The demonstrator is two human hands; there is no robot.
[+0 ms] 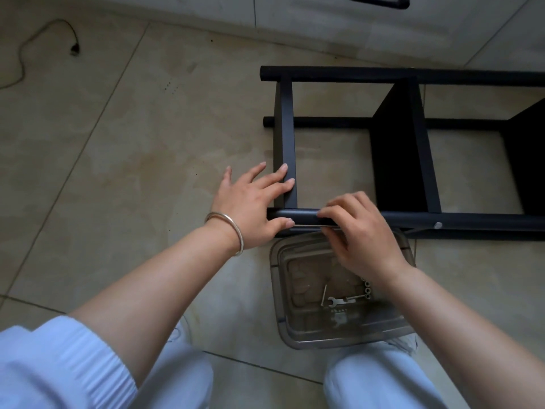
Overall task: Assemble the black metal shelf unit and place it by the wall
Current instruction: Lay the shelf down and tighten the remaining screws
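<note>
The black metal shelf unit (pixel 413 78) lies on its side on the tiled floor, its round posts running left to right and its flat shelves standing on edge. My left hand (pixel 250 202) rests on the near post's left end, fingers straight across the end shelf (pixel 287 137), thumb along the post (pixel 472 219). My right hand (pixel 362 234) has its fingers curled over the same post just right of the left hand; whatever it pinches is hidden. A silver bolt head (pixel 438 225) shows on the post further right.
A clear plastic box (pixel 283 317) sits on the floor under my right wrist, holding a small wrench (pixel 336 302), a hex key and several nuts. My knees are at the bottom. A black cable with a plug (pixel 73 50) lies far left. White cabinet fronts run along the top.
</note>
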